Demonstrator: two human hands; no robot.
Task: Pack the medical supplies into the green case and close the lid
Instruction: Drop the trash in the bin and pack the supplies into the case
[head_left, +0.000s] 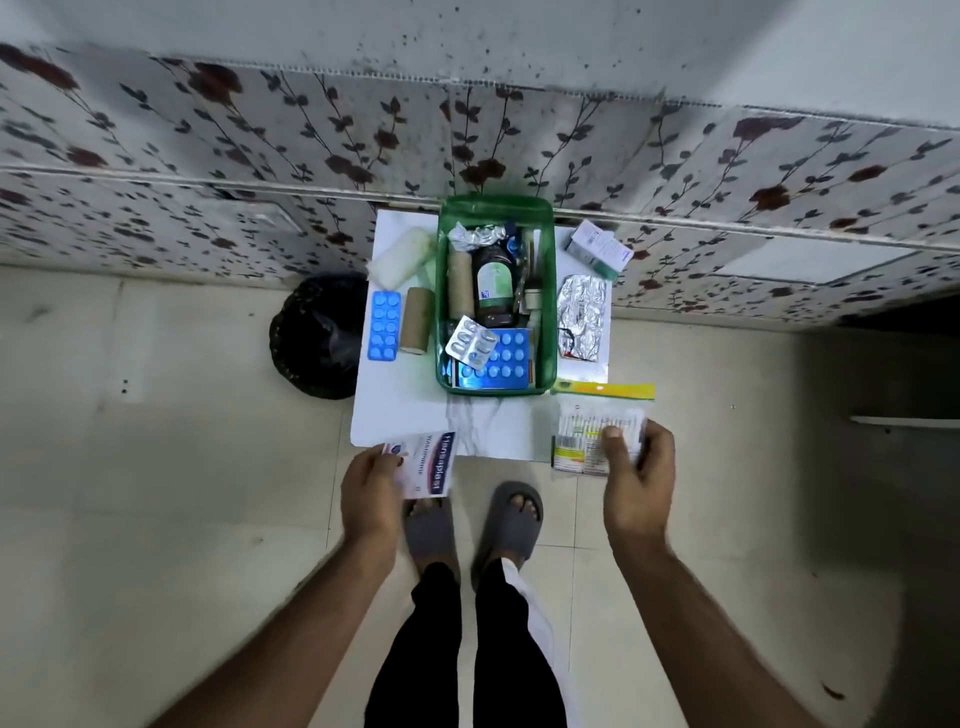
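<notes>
1. A small white table (395, 415) stands against a flower-patterned wall (208, 156), seen from above.
2. The green case (444, 291) sits open on the far middle of the table, touching the wall; I cannot tell where its lid is.
3. Inside the case lie a dark bottle (493, 283) along the middle, a tan roll (460, 283) just left of it, crumpled foil (475, 236) at the far end, a silver pill strip (471, 345) and a blue blister pack (501, 358) at the near end.
4. Left of the case on the table: a white gauze roll (402, 257) at the far corner, a brown bandage roll (418, 319) just beside the case wall, and a blue pill card (385, 326) near the table's left edge.
5. Right of the case: a small white-and-green box (598, 248) at the far corner and a silver foil pack (583, 317) nearer.
6. The left hand (371, 488) grips a plaster packet (428, 465) with red and blue print at the table's near edge, thumb on top.
7. The right hand (636, 467) clasps a clear bag of swabs (592, 434) with a yellow-green header (605, 389), at the near right corner, thumb pressed on its front.
8. A black bin (322, 338) stands on the tiled floor (156, 467) left of the table.
9. Below the hands, 2 feet in grey slippers (511, 517) and dark trousers show.
</notes>
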